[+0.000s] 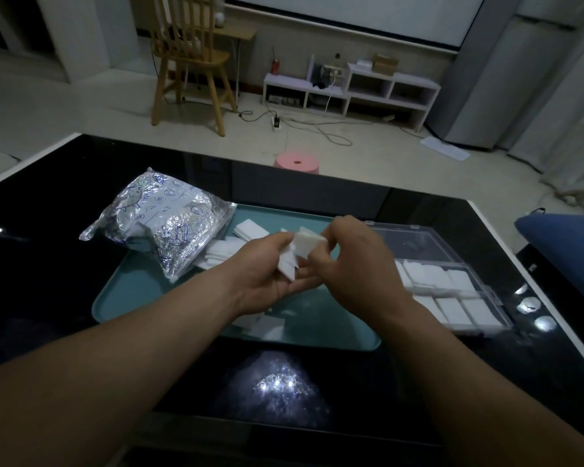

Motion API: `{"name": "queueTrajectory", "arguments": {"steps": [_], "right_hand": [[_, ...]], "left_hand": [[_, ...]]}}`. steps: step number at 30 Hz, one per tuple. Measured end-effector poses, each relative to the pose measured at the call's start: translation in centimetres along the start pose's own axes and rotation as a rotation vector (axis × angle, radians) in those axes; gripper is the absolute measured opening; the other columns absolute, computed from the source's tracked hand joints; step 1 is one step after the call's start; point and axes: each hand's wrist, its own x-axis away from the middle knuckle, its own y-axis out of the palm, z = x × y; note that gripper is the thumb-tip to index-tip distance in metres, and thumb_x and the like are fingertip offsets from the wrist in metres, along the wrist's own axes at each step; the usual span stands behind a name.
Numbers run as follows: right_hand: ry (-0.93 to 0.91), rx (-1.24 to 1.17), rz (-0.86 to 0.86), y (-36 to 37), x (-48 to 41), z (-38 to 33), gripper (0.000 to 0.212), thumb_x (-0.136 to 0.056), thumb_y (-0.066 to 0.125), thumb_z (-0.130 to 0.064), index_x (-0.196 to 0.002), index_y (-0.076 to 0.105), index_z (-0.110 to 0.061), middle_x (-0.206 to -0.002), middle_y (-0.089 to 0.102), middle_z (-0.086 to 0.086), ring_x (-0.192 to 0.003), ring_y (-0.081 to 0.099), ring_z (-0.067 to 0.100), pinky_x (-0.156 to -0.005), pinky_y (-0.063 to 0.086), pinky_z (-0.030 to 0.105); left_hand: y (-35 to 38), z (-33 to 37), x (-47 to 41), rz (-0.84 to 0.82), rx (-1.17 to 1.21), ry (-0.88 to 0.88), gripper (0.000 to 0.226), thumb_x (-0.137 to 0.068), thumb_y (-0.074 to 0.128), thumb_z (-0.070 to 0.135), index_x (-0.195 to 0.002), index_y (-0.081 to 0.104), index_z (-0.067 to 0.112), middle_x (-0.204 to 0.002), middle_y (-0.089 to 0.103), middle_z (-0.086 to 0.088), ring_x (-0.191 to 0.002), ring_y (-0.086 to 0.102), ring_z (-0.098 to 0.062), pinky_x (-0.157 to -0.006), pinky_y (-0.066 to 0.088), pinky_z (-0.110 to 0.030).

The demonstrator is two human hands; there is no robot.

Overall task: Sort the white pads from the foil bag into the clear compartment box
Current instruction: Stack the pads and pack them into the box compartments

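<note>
Both hands meet above the middle of the teal tray (pixel 125 298). The left hand (pixel 270 281) lies palm up, its fingers curled under a small bunch of pads (pixel 289 267). The right hand (pixel 348 261) comes over from the right, back toward the camera, with thumb and fingertips pinching the upper end of that same bunch. The pads fan out at uneven angles between the 2 hands; how many there are I cannot tell.

The bag (pixel 162 227) lies on its side at the tray's far left corner, partly on the tray and partly on the glossy black table (pixel 48 271). Spilled pads (pixel 216 252) lie on the tray just beside the bag's right edge, and more rest on the tray under the wrists.

The box (pixel 415 235) sits on the table right of the tray, close to its edge; whether they touch is hidden by the right arm. Its near compartments hold stored pads (pixel 466 311) in flat rows, while its far part shows clear plastic.

Beyond the table stand a pink stool (pixel 297 163) and a wooden chair (pixel 189 62). A blue cushion (pixel 567 244) shows at the right.
</note>
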Motion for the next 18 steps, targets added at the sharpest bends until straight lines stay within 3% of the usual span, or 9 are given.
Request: {"name": "queueTrajectory", "arguments": {"steps": [3,6,9,13,16,18], "right_hand": [[-0.127,0.085,-0.008,0.48,0.19,-0.81,0.021,-0.087,0.064,-0.024,-0.074,0.048,-0.019,-0.077,0.048,-0.003,-0.069,0.044,0.018,-0.062,0.042,0.037],[-0.097,0.136,0.066,0.46,-0.08,-0.91,0.02,-0.088,0.065,-0.022,-0.077,0.049,-0.018,-0.077,0.048,-0.002,-0.069,0.044,0.017,-0.062,0.046,0.037],[-0.097,0.17,0.137,0.2,-0.45,-0.83,0.018,-0.087,0.066,-0.021,-0.08,0.05,-0.017,-0.079,0.048,-0.001,-0.072,0.045,0.018,-0.065,0.045,0.036],[-0.276,0.16,-0.112,0.25,-0.15,-1.15,0.018,-0.089,0.066,-0.025,-0.083,0.049,-0.021,-0.084,0.051,-0.003,-0.073,0.046,0.018,-0.066,0.041,0.035],[-0.29,0.057,-0.258,-0.15,0.18,-0.94,0.019,-0.093,0.064,-0.037,-0.096,0.052,-0.023,-0.092,0.056,-0.005,-0.077,0.051,0.016,-0.067,0.037,0.03],[-0.273,0.034,-0.275,-0.29,0.24,-0.76,0.024,-0.092,0.066,-0.038,-0.102,0.053,-0.022,-0.096,0.059,-0.004,-0.08,0.053,0.018,-0.07,0.04,0.033]], "left_hand": [[0.05,-0.07,-0.33,0.054,0.026,0.034,0.039,-0.11,0.041,0.027,-0.138,0.057,0.006,-0.123,0.072,-0.019,-0.095,0.073,-0.025,-0.071,0.064,-0.042],[0.02,-0.08,-0.11,0.045,0.034,0.023,0.035,-0.111,0.039,0.027,-0.129,0.057,0.003,-0.105,0.077,-0.018,-0.084,0.077,-0.026,-0.068,0.065,-0.043],[0.05,-0.18,0.14,-0.015,-0.016,-0.002,0.034,-0.112,0.036,0.026,-0.123,0.058,0.004,-0.101,0.077,-0.017,-0.081,0.077,-0.027,-0.07,0.065,-0.044],[0.51,-0.22,0.36,-0.014,-0.111,0.02,0.026,-0.109,0.042,0.024,-0.111,0.063,0.008,-0.091,0.071,-0.008,-0.073,0.069,-0.016,-0.067,0.06,-0.034],[0.38,-0.14,0.16,-0.004,-0.131,0.037,0.022,-0.107,0.044,0.022,-0.119,0.059,0.012,-0.098,0.064,-0.01,-0.08,0.065,-0.017,-0.068,0.055,-0.031],[0.21,-0.19,0.23,0.005,-0.136,0.019,0.029,-0.11,0.04,0.029,-0.108,0.063,0.012,-0.088,0.068,-0.006,-0.074,0.067,-0.016,-0.064,0.055,-0.031]]}}
